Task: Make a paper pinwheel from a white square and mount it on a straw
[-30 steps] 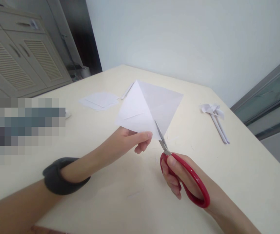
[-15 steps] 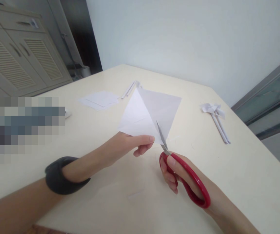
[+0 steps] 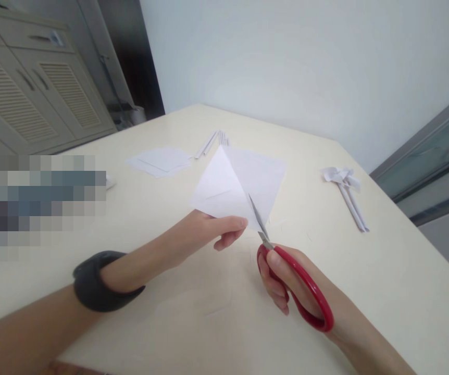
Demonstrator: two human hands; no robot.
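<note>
while the left hand (image 3: 209, 232) pinches the near edge of a creased white paper sheet (image 3: 240, 185) between thumb and fingers, holding it up off the cream table (image 3: 384, 291), the right hand (image 3: 287, 284) grips a pair of red-handled scissors (image 3: 292, 278), its fingers curled through the loops. the steel blades point up and away, nearly together, and lie along the lower corner of the sheet just right of the left thumb; whether they are biting into the paper i cannot tell. a dark band (image 3: 99, 284) wraps the left wrist. farther back on the table lie a flat stack of white paper pieces (image 3: 160, 160), a few thin paper strips (image 3: 212, 141) just beside it, and, well apart at the right, a small paper pinwheel with rolled stems (image 3: 345, 187). a louvred cabinet (image 3: 33, 99) stands at the far left, above a blurred, pixelated patch. no brand, label or writing can be read on the scissors, the paper or anything else.
</note>
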